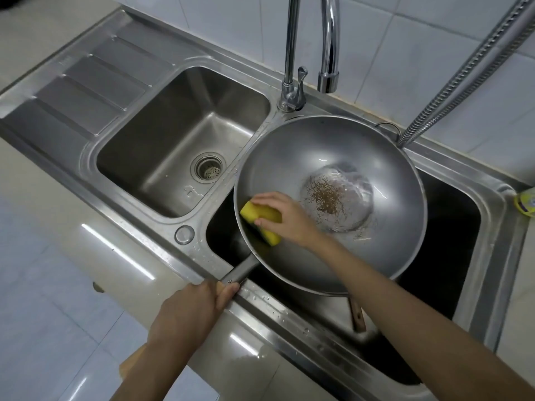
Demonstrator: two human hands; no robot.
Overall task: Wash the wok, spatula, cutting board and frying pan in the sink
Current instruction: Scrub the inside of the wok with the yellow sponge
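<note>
A large steel wok (341,151) sits tilted over the right sink basin (463,227). A little water and brown food bits lie in its bottom. My left hand (188,311) grips the wok's dark handle (240,272) at the sink's front rim. My right hand (285,217) holds a yellow sponge (254,215) and presses it against the wok's inner left wall. A brown wooden handle (358,316) pokes out from under the wok; the thing it belongs to is hidden.
The left basin (162,157) with a round drain strainer lies beside a ribbed draining board (86,82). Two taps (328,79) rise behind the wok, and a metal spray hose (463,79) runs down at the right. A yellow bottle (525,202) stands at the right edge.
</note>
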